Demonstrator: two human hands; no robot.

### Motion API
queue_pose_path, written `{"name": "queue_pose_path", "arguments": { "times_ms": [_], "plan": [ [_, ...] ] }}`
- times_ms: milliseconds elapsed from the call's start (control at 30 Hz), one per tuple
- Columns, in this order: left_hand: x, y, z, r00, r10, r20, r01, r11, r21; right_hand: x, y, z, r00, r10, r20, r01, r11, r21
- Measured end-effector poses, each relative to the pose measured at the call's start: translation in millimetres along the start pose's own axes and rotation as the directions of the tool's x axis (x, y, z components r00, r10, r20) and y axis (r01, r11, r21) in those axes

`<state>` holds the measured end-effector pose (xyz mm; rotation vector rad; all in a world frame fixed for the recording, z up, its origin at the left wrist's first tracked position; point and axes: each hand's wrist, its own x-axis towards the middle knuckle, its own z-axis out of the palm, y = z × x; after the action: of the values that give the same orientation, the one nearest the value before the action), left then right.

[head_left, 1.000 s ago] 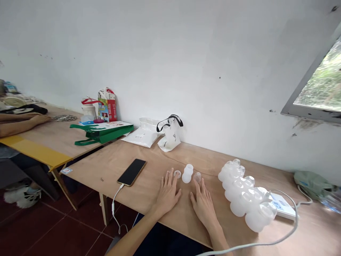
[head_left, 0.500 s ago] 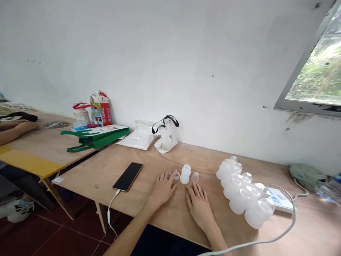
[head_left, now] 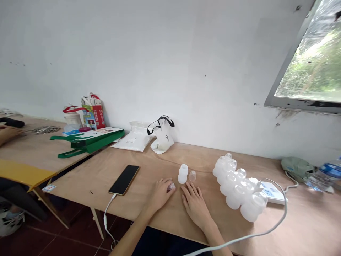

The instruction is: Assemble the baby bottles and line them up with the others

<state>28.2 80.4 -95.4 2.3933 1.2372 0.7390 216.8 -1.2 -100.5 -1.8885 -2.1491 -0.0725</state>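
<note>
My left hand [head_left: 160, 193] rests on the table with its fingers curled round a small translucent piece [head_left: 171, 186], perhaps a bottle collar; the grip partly covers it. My right hand [head_left: 195, 202] lies flat with fingers stretched out, holding nothing. Just beyond its fingertips is a clear dome-shaped cap [head_left: 192, 176]. Left of that cap an uncapped frosted white bottle [head_left: 182, 174], narrowed at the waist, stands upright between and beyond my hands.
Several frosted bottles with clear caps [head_left: 237, 185] stand in a cluster at right, beside a white box [head_left: 273, 192] and a cable [head_left: 282, 217]. A phone [head_left: 124, 179] lies at left. White bags [head_left: 163, 139] and a green bag [head_left: 93, 142] lie behind. Another person's hand [head_left: 9, 133] is far left.
My left hand has drawn back slightly and closed round a translucent piece; the loose ring and small clear part near its fingers no longer show on the table. My right hand stays flat.
</note>
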Motion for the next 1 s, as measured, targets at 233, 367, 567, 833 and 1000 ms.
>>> {"name": "queue_pose_path", "arguments": {
  "times_ms": [233,367,567,833,1000],
  "plan": [
    [-1,3,15,0.999,0.017,-0.037,-0.024,0.983,-0.183,0,3,0,0.998,-0.043,0.043,0.044,0.999,-0.019],
    [-4,11,11,0.995,0.102,0.012,-0.097,0.974,-0.203,-2,7,7,0.996,-0.088,0.007,0.088,0.996,0.014],
    [-5,16,3,0.985,0.163,0.059,-0.146,0.963,-0.228,-2,6,2,0.985,-0.139,-0.103,0.160,0.958,0.239],
    [-9,30,-11,0.989,0.102,0.106,-0.051,0.916,-0.399,0,2,-12,0.986,-0.111,-0.124,0.150,0.914,0.376],
    [-10,31,-12,0.992,0.082,0.095,-0.034,0.905,-0.424,0,0,-13,0.979,-0.085,-0.184,0.156,0.893,0.422]
  ]
}}
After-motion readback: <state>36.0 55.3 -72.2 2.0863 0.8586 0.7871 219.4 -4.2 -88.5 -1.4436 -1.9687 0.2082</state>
